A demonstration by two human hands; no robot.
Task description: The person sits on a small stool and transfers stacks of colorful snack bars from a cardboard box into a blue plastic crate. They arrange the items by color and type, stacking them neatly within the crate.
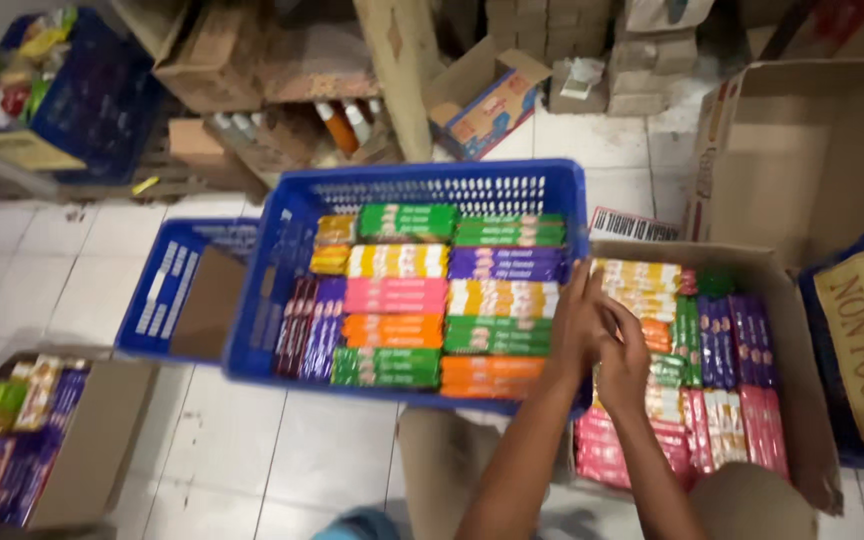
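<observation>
A blue plastic crate (282,250) stands in the middle, packed with flat packets (397,295) in green, yellow, pink, orange and purple. To its right a cardboard box (802,400) holds more such packets (732,400). My left hand (574,325) and my right hand (624,355) meet over the gap between the crate's right wall and the box, fingers partly curled. Whether either hand grips a packet I cannot tell; blur hides the fingers.
A second blue crate (167,290) with cardboard inside lies left of the first. Another box of packets (12,440) is at the lower left. Large open cartons (812,150) stand at the right, with boxes, bottles (337,125) and a wooden pallet behind.
</observation>
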